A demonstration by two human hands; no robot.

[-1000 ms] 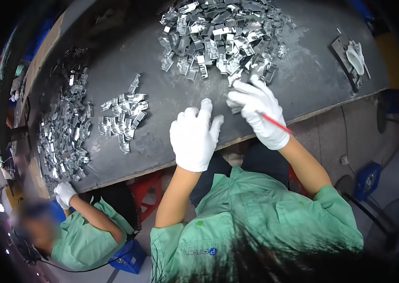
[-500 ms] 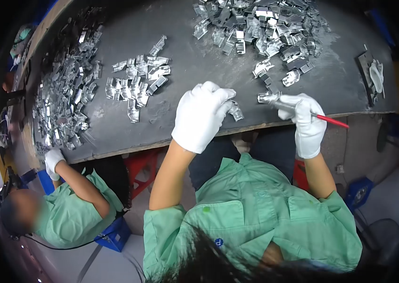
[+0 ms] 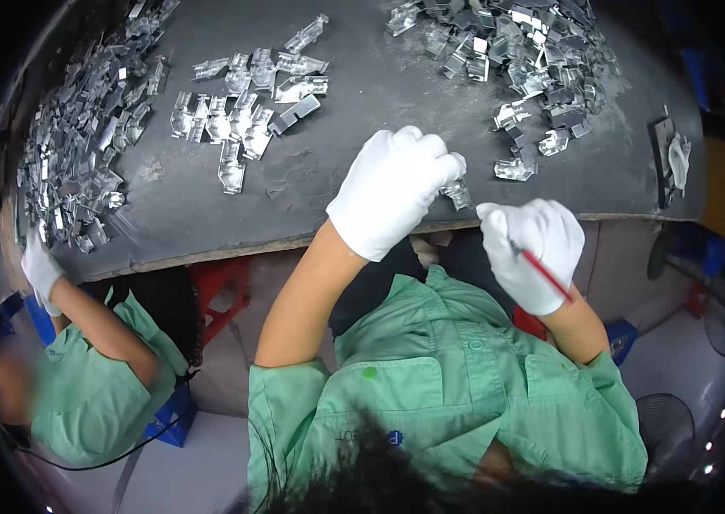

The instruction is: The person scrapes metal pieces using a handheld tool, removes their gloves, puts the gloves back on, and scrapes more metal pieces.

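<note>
White-gloved left hand [image 3: 392,193] pinches clear part [image 3: 457,194], partly hidden by fingers, near table edge [image 3: 277,246], right hand [image 3: 536,255] closed around red tool [image 3: 544,273], big heap [image 3: 542,51] beyond, small cluster [image 3: 247,111] leftward, co-worker's hand [image 3: 40,270] beside long pile [image 3: 88,150].

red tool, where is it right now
In the head view, the red tool is in the right hand, right of the left hand and just below the table's near edge.

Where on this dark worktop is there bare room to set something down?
The widest bare patch of worktop lies between the small cluster and right-hand pile; a narrower one separates that cluster from the left-hand pile. Both piles are crowded.
</note>
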